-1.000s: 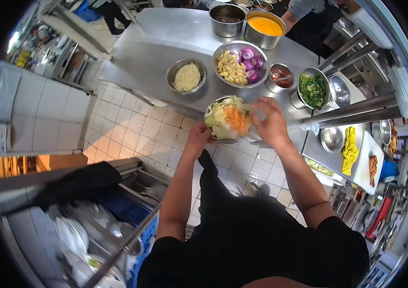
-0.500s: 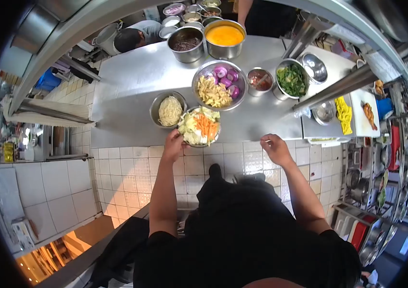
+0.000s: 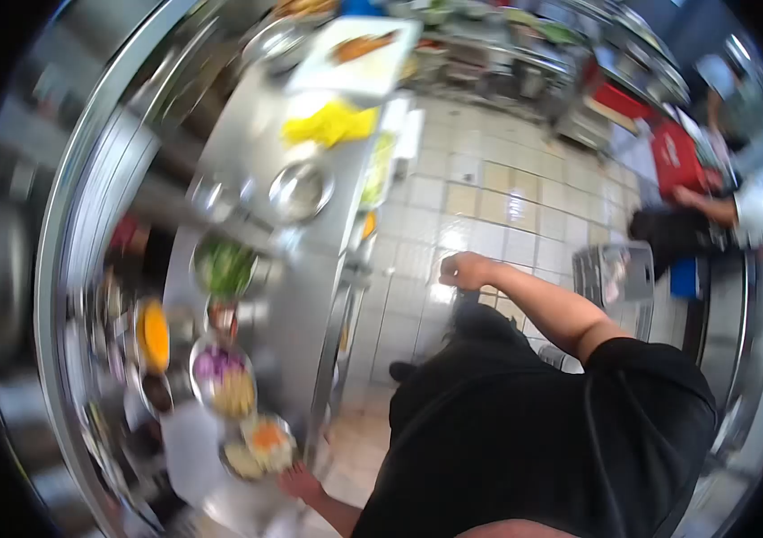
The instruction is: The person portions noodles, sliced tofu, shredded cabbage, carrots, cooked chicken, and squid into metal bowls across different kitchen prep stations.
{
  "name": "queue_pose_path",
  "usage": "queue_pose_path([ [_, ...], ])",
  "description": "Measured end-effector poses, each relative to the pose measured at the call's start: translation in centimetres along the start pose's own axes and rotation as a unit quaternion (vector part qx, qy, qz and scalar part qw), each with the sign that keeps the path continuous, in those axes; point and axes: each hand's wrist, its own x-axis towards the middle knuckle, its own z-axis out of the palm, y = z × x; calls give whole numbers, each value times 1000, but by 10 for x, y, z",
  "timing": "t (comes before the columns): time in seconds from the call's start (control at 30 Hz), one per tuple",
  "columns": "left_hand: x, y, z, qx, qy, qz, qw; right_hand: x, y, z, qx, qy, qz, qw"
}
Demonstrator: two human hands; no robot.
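Blur softens much of the head view. My left hand is at the near edge of a bowl of shredded cabbage and carrot on the steel counter. Its fingers are smeared, so their grip on the rim is unclear. Beside that bowl, partly overlapped, is a bowl of pale noodles. My right hand hangs over the tiled floor, away from the counter, with its fingers curled; anything inside them is hidden. Farther along sits a bowl of purple onions and pale yellowish pieces.
The counter also bears a pot of orange liquid, a pot of green leaves, a metal bowl, a yellow cloth and a white cutting board. A grey crate and another person are at right.
The view has swung to the right, so the counter now runs down the left side. My left hand stays by the cabbage bowl; my right hand is farther from the counter, fingers still curled.
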Motion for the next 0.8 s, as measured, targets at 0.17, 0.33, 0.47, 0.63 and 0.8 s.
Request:
queue_pose_path([
  [0.17, -22, 141, 94, 49, 418, 134, 897, -57, 143, -61, 76, 130, 130, 980],
  [0.33, 34, 304, 234, -60, 15, -34, 998, -111, 241, -121, 238, 266, 209, 910],
  [0.47, 96, 409, 285, -295, -263, -272, 877, -153, 301, -196, 315, 377, 241, 837],
  [0.63, 223, 637, 340, -217, -458, -178, 843, -202, 398, -276, 375, 502, 237, 743],
  [0.8, 233, 911, 405, -296, -301, -49, 905, -266, 462, -286, 381, 559, 289, 677],
])
